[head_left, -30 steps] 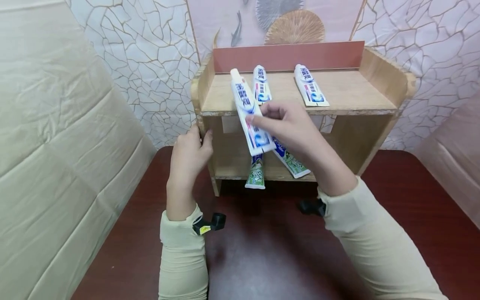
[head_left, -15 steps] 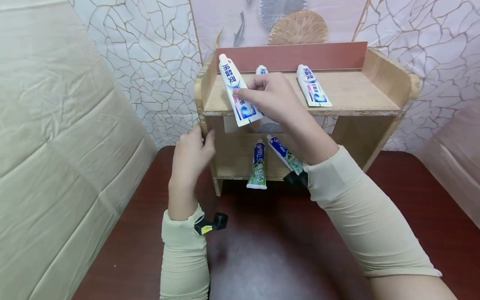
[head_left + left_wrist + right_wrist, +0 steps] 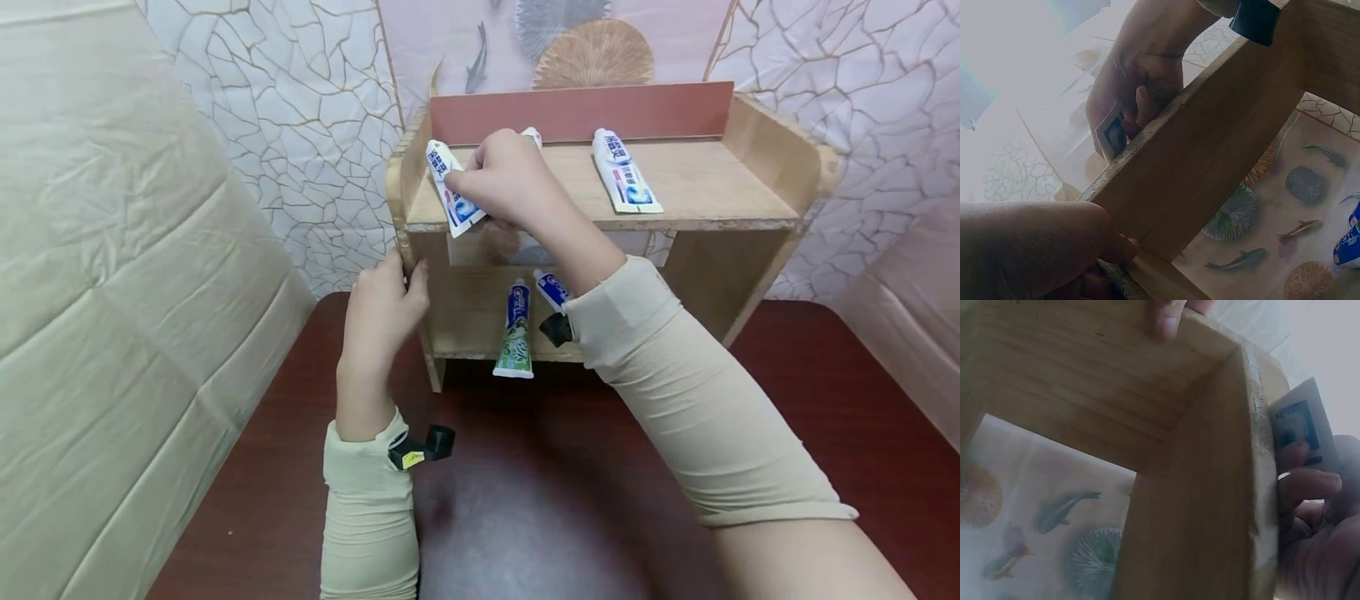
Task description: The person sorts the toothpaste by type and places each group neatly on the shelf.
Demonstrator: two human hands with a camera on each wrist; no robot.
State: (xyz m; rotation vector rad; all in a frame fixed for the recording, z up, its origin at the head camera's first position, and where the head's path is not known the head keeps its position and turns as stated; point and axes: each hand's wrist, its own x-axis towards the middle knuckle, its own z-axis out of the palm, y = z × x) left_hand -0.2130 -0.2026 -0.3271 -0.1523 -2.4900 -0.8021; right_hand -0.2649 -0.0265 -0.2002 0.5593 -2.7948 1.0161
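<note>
A white toothpaste tube with blue lettering (image 3: 444, 179) lies slanted at the left end of the upper shelf board. My right hand (image 3: 510, 179) pinches its right side; the right wrist view has the tube's end (image 3: 1304, 431) jutting past the board's front edge. With thumb and fingers round its left side panel, my left hand (image 3: 382, 312) grips the small wooden shelf (image 3: 720, 179). Behind the right hand, a second white tube (image 3: 532, 136) shows only its tip. A third white tube (image 3: 626, 173) lies farther right on the same board.
On the lower board lie two blue-and-green toothpaste tubes, one (image 3: 515, 329) overhanging the front edge, the other (image 3: 551, 289) partly hidden by the right wrist camera (image 3: 557, 329). The shelf stands on a dark red table (image 3: 495, 500). A reddish back strip (image 3: 600, 112) borders the upper board.
My right hand has carried the white tube up and left, then lowered it onto the upper board's left end. The left hand has kept its grip on the side panel.
</note>
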